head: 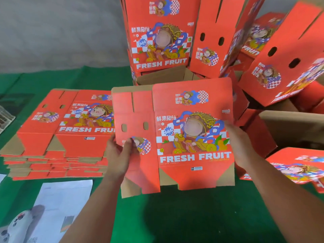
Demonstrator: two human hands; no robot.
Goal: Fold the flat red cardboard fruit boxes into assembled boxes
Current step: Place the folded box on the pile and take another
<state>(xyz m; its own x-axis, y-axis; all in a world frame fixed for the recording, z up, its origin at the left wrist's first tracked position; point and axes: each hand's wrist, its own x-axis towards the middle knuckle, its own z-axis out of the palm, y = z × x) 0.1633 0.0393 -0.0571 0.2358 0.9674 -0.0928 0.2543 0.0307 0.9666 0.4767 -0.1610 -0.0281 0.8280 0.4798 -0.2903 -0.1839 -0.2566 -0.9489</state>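
Holding a flat red box upright above the green table.
Gripping its left edge with the left hand, thumb pressing the front; clasping its right edge with the right hand, fingers curling behind. Lying just left: a stack of flat boxes; standing behind: assembled boxes.

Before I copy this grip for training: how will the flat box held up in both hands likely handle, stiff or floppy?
The flat box probably stays fairly stiff: it stands flat between the left hand and the right hand without sagging. Its bottom flaps may swing at the creases. Being thin cardboard, it is likely light.
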